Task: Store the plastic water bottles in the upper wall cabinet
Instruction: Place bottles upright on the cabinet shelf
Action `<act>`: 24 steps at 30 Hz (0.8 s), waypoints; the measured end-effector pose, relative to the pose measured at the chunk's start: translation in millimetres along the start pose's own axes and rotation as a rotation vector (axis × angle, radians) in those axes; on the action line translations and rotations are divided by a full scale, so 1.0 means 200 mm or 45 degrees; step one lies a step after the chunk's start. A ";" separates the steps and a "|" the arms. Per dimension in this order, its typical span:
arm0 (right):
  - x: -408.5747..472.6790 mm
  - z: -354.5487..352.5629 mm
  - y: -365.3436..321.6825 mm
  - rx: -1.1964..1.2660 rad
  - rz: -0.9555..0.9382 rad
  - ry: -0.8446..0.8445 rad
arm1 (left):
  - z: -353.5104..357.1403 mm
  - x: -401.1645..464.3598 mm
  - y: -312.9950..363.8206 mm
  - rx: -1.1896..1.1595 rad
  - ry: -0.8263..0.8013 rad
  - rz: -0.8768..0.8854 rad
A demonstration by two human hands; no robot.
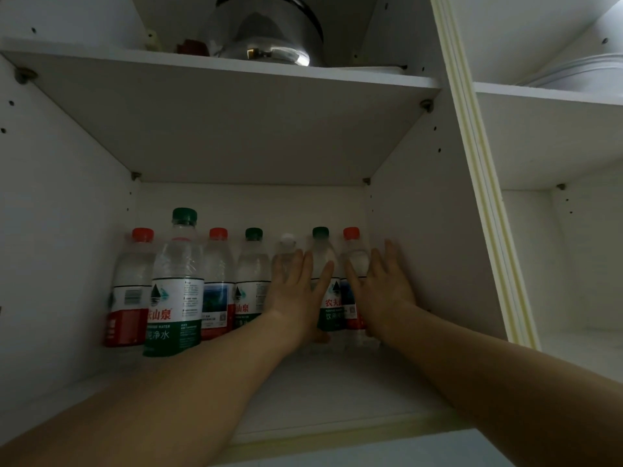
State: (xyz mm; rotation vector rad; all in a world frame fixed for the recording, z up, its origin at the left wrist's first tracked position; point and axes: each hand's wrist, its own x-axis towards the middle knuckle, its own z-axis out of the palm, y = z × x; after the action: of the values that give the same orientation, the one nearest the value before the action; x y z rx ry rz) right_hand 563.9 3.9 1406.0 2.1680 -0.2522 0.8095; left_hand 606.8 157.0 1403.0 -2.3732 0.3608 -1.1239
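Note:
Several plastic water bottles stand upright on the lower shelf (337, 385) of the open wall cabinet. A larger green-capped bottle (175, 288) stands in front at the left. Behind it runs a row along the back wall, from a red-capped bottle (129, 284) at the left to another red-capped bottle (352, 261) at the right. My left hand (296, 291) lies flat, fingers straight, against a white-capped bottle (286, 251) and a green-capped bottle (323, 264). My right hand (381, 284) is open with straight fingers beside the right red-capped bottle, near the cabinet's right wall.
A steel kettle (266, 32) and small items sit on the upper shelf (219, 106). A vertical divider (478, 183) separates a right compartment holding a white dish (583, 70) on its upper shelf. The front part of the lower shelf is bare.

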 end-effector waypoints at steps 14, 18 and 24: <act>-0.16 -0.20 0.01 0.908 -0.091 0.441 | -0.33 -0.49 -0.36 -0.768 0.565 -0.122; -0.21 -0.37 -0.06 1.194 -0.288 0.392 | -0.26 -0.96 -0.53 -0.806 0.599 -0.389; -0.14 -0.68 -0.30 1.635 -0.469 0.194 | -0.19 -1.21 -0.62 -1.117 0.817 -0.795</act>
State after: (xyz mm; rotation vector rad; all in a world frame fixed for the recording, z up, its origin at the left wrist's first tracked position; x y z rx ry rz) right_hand 504.6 141.5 1418.0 3.1020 0.9868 1.0412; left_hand 428.1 354.6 1332.5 -2.8741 0.3800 -2.4441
